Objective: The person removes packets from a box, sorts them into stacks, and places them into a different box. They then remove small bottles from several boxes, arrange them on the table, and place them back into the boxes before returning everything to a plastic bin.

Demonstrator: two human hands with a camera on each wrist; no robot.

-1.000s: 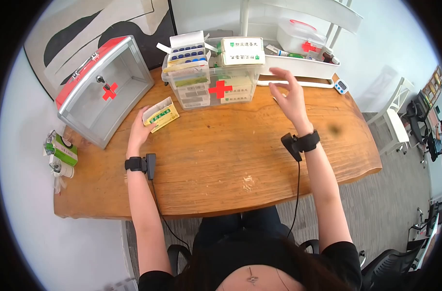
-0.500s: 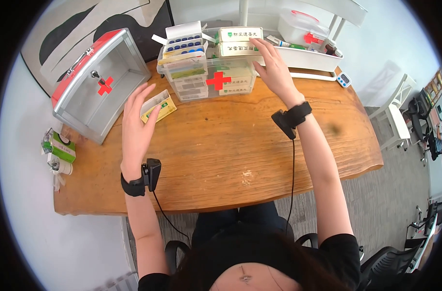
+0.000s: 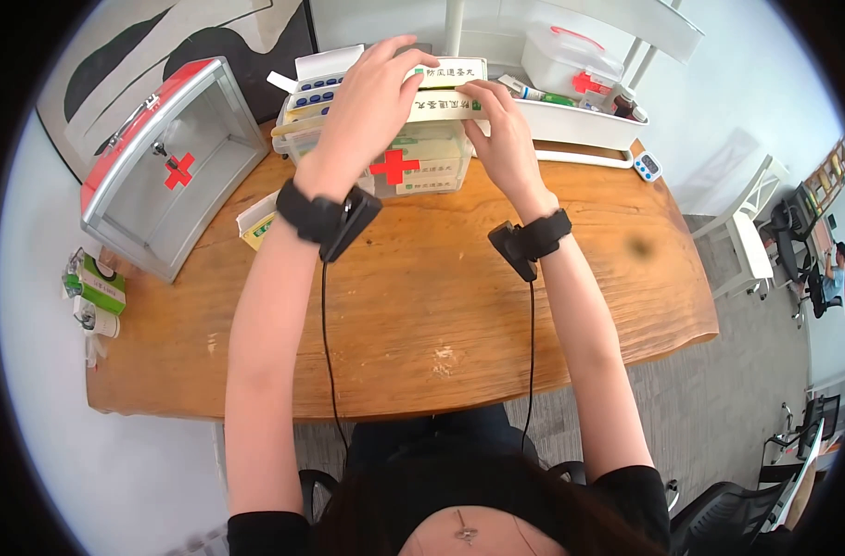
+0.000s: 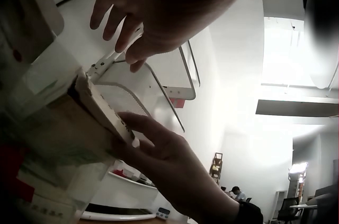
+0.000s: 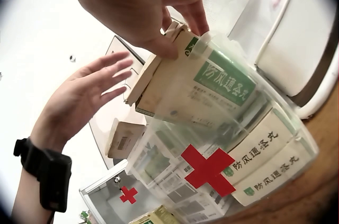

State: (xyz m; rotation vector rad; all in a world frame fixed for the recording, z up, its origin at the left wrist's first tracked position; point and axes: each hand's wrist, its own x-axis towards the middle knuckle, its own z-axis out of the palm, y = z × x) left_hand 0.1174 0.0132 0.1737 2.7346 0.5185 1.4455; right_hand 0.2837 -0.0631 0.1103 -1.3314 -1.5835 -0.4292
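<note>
**Carton Handling: Right-Hand Grip**

Apparent step: securing the front green-and-white carton [image 3: 441, 107] in the clear bin [image 3: 445, 148]. The right hand [image 3: 512, 153] pinches it; the left hand [image 3: 362, 111] (fingers extended, unloaded) is nearby. Lifting would require even grip. Since the earlier frame, the left hand has moved from the yellow carton [image 3: 256, 222].

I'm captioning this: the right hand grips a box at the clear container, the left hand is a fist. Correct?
The left hand is open, not a fist, as the right wrist view shows. The right hand does grip a box at the clear container.
</note>
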